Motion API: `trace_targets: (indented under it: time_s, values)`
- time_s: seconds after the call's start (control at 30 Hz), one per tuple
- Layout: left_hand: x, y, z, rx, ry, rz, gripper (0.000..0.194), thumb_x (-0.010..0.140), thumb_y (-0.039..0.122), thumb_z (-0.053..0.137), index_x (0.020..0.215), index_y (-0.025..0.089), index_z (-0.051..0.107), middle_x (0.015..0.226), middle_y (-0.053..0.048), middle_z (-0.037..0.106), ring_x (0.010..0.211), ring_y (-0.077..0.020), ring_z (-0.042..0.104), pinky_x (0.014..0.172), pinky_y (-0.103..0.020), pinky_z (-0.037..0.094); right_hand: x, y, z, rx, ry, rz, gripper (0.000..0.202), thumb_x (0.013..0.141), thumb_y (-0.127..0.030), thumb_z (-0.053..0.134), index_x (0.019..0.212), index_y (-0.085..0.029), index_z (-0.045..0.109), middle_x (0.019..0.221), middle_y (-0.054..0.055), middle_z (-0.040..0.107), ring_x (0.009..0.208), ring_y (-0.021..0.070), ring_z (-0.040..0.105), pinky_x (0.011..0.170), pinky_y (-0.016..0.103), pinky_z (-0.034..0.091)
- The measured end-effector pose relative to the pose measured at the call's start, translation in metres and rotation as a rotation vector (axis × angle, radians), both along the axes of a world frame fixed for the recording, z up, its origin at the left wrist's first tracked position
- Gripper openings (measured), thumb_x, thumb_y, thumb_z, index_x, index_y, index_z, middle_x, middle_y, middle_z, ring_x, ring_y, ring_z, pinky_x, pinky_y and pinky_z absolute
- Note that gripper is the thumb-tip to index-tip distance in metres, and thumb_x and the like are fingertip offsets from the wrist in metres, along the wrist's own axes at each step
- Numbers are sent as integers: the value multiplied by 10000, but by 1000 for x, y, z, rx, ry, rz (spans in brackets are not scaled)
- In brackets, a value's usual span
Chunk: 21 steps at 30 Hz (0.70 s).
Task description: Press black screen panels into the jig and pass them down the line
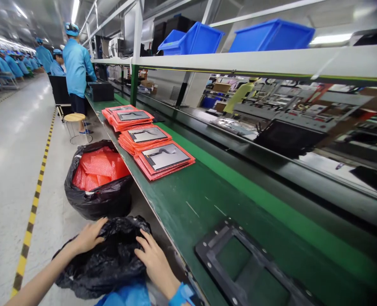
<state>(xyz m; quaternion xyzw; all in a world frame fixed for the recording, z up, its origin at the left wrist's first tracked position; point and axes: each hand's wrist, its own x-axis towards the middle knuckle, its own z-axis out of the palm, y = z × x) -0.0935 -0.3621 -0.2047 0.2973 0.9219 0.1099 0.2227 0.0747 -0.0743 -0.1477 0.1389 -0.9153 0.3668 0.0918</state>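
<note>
Low beside the bench, a black plastic bag [111,265] sits crumpled with its mouth up. My left hand [91,236] rests on the bag's far left rim, fingers stretched out and thumb apart. On the right rim lies my right hand [154,259], its fingers spread against the plastic. Neither hand is wrapped round anything. Behind this bag stands a second black bag [99,204], filled with red bubble-wrap pouches [100,168]. Stacks of red bubble-wrap pouches with flat grey screen panels [164,156] on top lie on the green bench.
A black frame fixture [207,250] lies on the near part of the green bench [175,204]. Blue bins [204,38] stand on the shelf above. Further along are a wooden stool [75,117], a black box [101,91] and a person in blue [76,68].
</note>
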Motion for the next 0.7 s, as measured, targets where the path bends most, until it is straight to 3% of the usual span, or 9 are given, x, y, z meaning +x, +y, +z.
trace_targets:
  time_s: [0.07, 0.17, 0.3, 0.43, 0.5, 0.57, 0.6, 0.67, 0.7]
  values:
    - [-9, 47, -1, 114, -8, -13, 578, 899, 356, 635, 1418, 220, 419, 1551, -114, 307, 1392, -345, 338, 1124, -619, 293, -2, -5, 14, 131, 67, 110, 344, 911, -24, 435, 1075, -209, 673, 1354, 116, 587, 1429, 247, 322, 1128, 510, 370]
    - [-28, 88, 8, 234, -75, -38, 459, 906, 357, 629, 1323, 201, 517, 1456, -111, 441, 1311, -312, 449, 1074, -573, 385, 1, 3, 24, 254, 115, 159, 319, 949, -72, 459, 1156, -232, 640, 1389, 94, 565, 1429, 232, 323, 1138, 499, 368]
    - [-69, 74, 52, 368, -203, -133, 297, 922, 385, 607, 1090, 141, 631, 1112, -66, 651, 1014, -221, 633, 907, -440, 525, 13, 25, 13, 292, 83, -12, 331, 907, -14, 472, 1025, -221, 702, 1381, 97, 571, 1368, 245, 434, 1111, 434, 420]
    - [-117, 52, 112, 494, -264, -234, 302, 913, 408, 619, 1031, 132, 652, 1014, -50, 681, 928, -196, 659, 854, -403, 546, 19, 37, 25, 279, -42, 4, 238, 823, -38, 634, 818, -252, 740, 1234, 74, 669, 1364, 344, 424, 1142, 574, 299]
    - [-135, 65, 137, 570, -218, -239, 330, 922, 432, 598, 1053, 133, 650, 1038, -53, 681, 960, -210, 656, 883, -421, 534, 10, 44, 54, 90, -168, 109, 256, 799, -106, 698, 929, -321, 746, 1259, 20, 658, 1347, 310, 451, 1145, 545, 295]
    - [-147, 93, 153, 656, -123, -213, 350, 936, 450, 566, 1066, 133, 644, 1065, -57, 671, 1003, -227, 643, 916, -441, 517, -13, 54, 90, -290, -265, 88, 399, 751, -188, 761, 1119, -333, 702, 1331, 28, 610, 1287, 274, 512, 1096, 461, 387]
    - [-151, 112, 158, 701, -67, -195, 349, 943, 447, 554, 1079, 136, 638, 1093, -62, 661, 1031, -232, 632, 935, -453, 505, -30, 60, 107, -528, -310, -11, 491, 705, -220, 809, 1173, -293, 679, 1331, 59, 605, 1258, 278, 532, 1058, 437, 429]
    - [-153, 150, 161, 783, 38, -171, 322, 947, 419, 556, 1108, 149, 626, 1177, -80, 632, 1104, -238, 600, 981, -479, 476, -72, 75, 132, -1176, -315, -462, 491, 594, -201, 884, 1049, -177, 702, 1146, 108, 678, 1133, 292, 610, 951, 410, 509]
    - [-152, 168, 160, 817, 82, -164, 304, 944, 400, 566, 1116, 157, 623, 1220, -89, 614, 1140, -238, 581, 1005, -491, 459, -95, 83, 139, -1272, -277, -566, 450, 667, -276, 853, 1064, -163, 675, 1107, 106, 677, 1094, 267, 627, 906, 389, 533]
